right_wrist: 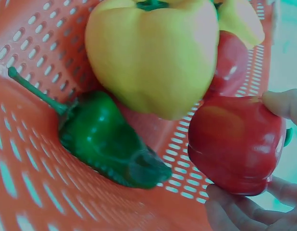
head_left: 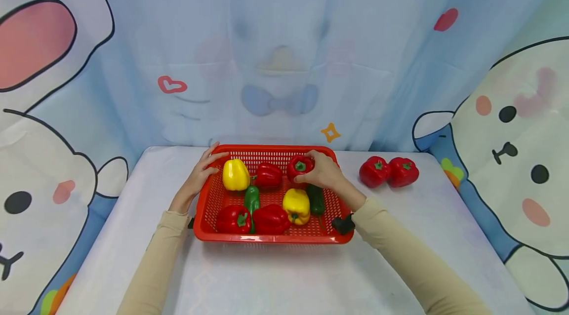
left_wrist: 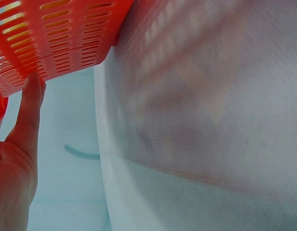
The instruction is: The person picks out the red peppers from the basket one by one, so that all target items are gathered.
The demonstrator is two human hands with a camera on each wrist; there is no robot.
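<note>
My right hand (head_left: 321, 171) pinches a red bell pepper (right_wrist: 237, 144) between thumb and fingers, inside the red plastic basket (head_left: 275, 239) near its back right. My left hand (head_left: 202, 177) rests at the basket's back left, its fairly straight fingers touching the rim and outer wall. Around the held pepper lie a yellow bell pepper (head_left: 296, 206), a dark green pepper (right_wrist: 107, 139) and another red bell pepper (head_left: 268, 175). A second yellow bell pepper (head_left: 236, 175) stands at the back left. Two red bell peppers (head_left: 233, 219) (head_left: 271, 219) and a long green pepper (head_left: 252, 198) lie toward the front.
Two more red bell peppers (head_left: 375, 172) (head_left: 403, 172) stand side by side on the white-covered table (head_left: 275, 280), right of the basket. A blue curtain (head_left: 275, 19) with cartoon prints hangs behind the table's back edge.
</note>
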